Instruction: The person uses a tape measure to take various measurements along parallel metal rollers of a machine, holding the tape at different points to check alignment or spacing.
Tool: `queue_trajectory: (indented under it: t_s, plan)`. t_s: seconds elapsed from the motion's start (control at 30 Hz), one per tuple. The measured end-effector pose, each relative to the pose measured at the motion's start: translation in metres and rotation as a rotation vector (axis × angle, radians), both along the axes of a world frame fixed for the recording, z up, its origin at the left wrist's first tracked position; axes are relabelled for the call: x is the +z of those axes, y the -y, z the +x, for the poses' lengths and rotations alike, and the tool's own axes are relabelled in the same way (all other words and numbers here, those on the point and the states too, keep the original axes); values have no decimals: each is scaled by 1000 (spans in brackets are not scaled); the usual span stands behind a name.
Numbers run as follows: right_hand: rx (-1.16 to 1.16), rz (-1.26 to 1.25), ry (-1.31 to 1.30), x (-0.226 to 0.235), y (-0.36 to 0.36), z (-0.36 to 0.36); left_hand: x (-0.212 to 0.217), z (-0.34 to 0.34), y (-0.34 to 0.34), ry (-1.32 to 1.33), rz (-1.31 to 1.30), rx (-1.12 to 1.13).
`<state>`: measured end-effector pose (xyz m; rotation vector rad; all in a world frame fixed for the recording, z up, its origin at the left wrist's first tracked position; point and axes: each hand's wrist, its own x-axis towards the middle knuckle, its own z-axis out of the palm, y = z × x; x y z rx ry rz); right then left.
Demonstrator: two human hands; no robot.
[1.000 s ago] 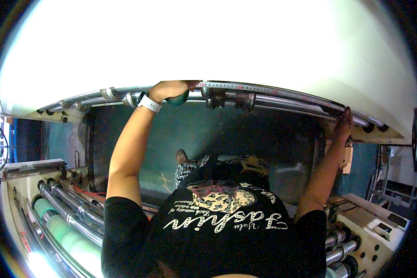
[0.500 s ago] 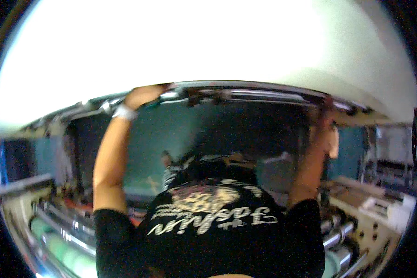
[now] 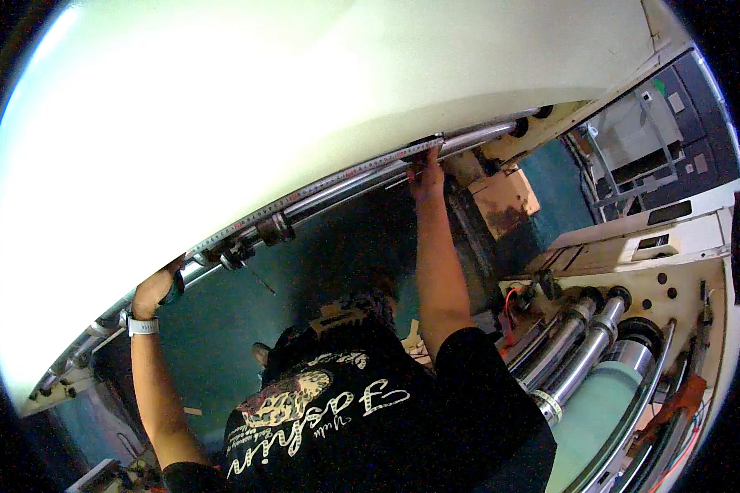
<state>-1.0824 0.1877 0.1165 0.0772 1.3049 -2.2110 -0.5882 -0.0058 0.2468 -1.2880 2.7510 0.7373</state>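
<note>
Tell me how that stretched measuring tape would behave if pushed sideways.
The measuring tape looks thin and narrow, so it's probably light and bendable. Stretched from the left hand to the right hand, it may resist slightly, then bow. Its flat strip seems unlikely to roll.

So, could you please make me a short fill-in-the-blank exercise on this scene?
1. The measuring tape stretches between the left hand and the right hand, reaching higher in the picture at the ____ one.
2. The pale wristband circles the person's ____ wrist.
3. The main colour of the printed shirt is ____.
4. The wide roller at the lower right is pale ____.

Missing words: right; left; black; green.
</note>
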Motion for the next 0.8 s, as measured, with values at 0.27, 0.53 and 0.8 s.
queue_trajectory:
  t_s: [0.27,0.53,0.8]
  plan:
    - [-27,-175,11,2,1,5,-1,-5,-8,-169,-140,-15]
    - [-114,44,113,7,-1,1,-6,2,2,-131,63,70]
    - [-226,167,-655,-1,-35,-33,-2,-1,-2,-86,-8,66]
